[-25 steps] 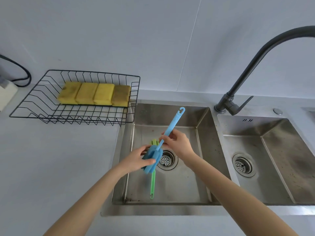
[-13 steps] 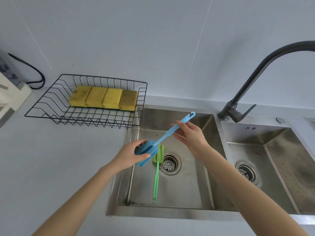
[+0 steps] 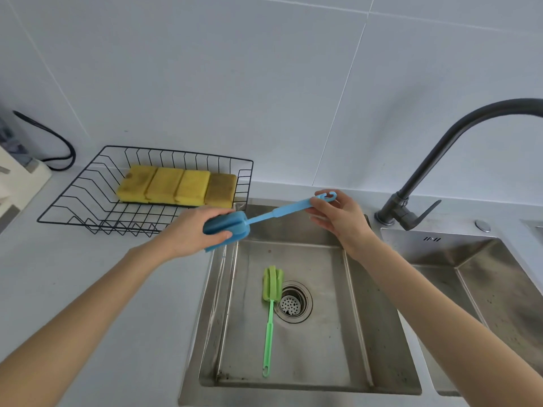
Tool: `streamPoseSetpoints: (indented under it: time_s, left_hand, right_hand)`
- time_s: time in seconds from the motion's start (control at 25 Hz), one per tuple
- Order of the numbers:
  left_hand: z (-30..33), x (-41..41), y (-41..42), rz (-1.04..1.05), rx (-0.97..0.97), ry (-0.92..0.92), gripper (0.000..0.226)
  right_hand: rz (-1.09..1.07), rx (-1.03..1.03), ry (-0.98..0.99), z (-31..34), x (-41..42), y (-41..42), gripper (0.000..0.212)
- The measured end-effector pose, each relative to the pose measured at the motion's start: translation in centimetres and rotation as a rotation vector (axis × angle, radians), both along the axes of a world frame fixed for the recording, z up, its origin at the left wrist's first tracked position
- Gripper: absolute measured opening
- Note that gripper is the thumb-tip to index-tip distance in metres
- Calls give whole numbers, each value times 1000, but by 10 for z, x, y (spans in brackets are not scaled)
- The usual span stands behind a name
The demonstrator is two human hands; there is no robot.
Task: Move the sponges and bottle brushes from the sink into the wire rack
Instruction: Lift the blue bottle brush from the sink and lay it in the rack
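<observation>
The blue bottle brush with the foam head and long plastic handle (image 3: 264, 217) is held in the air between both hands, above the back-left corner of the stainless steel sink basin (image 3: 308, 348). The left hand (image 3: 195, 230) is wrapped around its foam head, fingers curled over the top and thumb beneath, while the right hand (image 3: 340, 217) pinches the hooked end of the handle between thumb and fingers. The handle slopes up from left to right. The green bottle brush with the foam head (image 3: 271, 306) lies on the basin floor, its head just beside the round drain strainer (image 3: 291, 302). Four yellow rectangular sponges (image 3: 176, 186) sit in a row at the back of the black wire rack (image 3: 88, 201) on the grey counter. Compared with half a second ago, the blue brush is higher and further left, closer to the rack, and the right hand has slid out to the handle's tip.
</observation>
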State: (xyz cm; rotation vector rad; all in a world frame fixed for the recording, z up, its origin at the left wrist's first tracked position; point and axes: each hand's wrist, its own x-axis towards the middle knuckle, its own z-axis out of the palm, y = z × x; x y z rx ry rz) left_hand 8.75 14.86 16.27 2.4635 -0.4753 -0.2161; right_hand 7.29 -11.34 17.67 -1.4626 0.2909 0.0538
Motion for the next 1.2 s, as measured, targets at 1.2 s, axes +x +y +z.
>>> streamPoseSetpoints:
  time_s: [1.2]
  left_hand:
    - [-74, 105, 26, 211, 184, 101, 50]
  right_hand:
    - [81, -204, 98, -56, 106, 54, 8]
